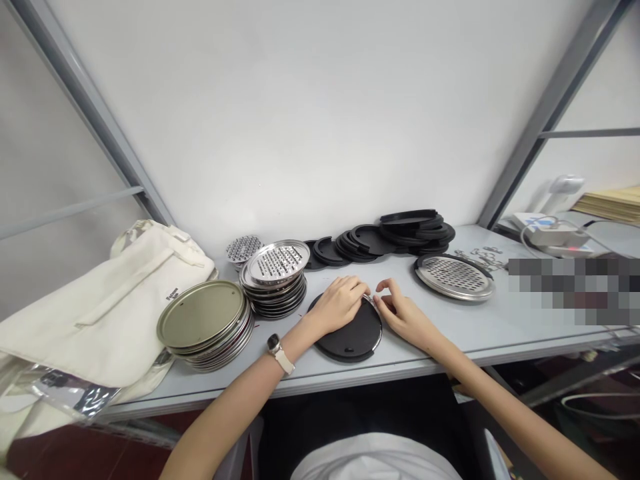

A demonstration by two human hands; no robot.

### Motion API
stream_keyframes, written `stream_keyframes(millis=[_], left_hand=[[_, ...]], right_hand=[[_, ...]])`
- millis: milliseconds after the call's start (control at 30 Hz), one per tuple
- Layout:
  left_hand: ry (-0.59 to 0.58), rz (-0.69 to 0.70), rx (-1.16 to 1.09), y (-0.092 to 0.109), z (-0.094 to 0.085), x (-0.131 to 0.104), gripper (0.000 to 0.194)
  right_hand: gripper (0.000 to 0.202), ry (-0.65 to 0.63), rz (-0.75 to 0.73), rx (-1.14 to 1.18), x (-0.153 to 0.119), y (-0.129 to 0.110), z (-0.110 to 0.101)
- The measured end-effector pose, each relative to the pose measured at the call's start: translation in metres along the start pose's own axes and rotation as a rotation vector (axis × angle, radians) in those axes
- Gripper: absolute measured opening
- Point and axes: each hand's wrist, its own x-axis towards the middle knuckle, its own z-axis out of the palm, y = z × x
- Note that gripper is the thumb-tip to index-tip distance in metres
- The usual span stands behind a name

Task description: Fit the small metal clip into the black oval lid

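Note:
A round black disc (353, 337) with a shiny metal edge lies near the table's front edge. My left hand (341, 303) rests on its upper left part, fingers closed together over the rim. At the disc's upper right edge is my right hand (397, 313), its thumb and index finger curled close to the rim with a gap between them. To the left stand a stack of metal grater discs (279, 262) and a stack topped by an olive-green disc (203, 315). Perforated metal discs (454, 276) lie to the right.
Black plastic rings and discs (413, 230) are piled along the wall. Small metal clips (487, 257) lie at the right. A cream bag (110, 300) covers the table's left end. White devices with cables (545, 230) stand beyond the right post.

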Motion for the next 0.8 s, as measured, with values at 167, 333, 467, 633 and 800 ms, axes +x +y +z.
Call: stream_keyframes(millis=[167,333,467,633,800], left_hand=[[-0.005,-0.004,-0.019,0.0001,-0.0007,-0.0001,0.020],[0.006,-0.009,-0.087,0.0004,-0.0013,-0.0004,0.021],[0.037,-0.011,-0.159,0.0002,-0.0005,0.0000,0.021],[0.053,-0.028,-0.210,-0.0007,0.0015,0.0007,0.019],[0.055,-0.022,-0.175,-0.0011,0.0018,0.0006,0.016]], right_hand=[[0.015,-0.056,-0.043,-0.029,-0.0005,-0.0031,-0.0014],[0.016,-0.096,-0.060,-0.056,-0.0010,-0.0011,-0.0023],[0.020,-0.107,-0.059,-0.052,-0.0007,-0.0009,-0.0022],[0.021,-0.093,-0.065,-0.065,-0.0008,-0.0009,-0.0017],[0.015,-0.065,-0.087,-0.058,-0.0007,0.0002,-0.0014]])
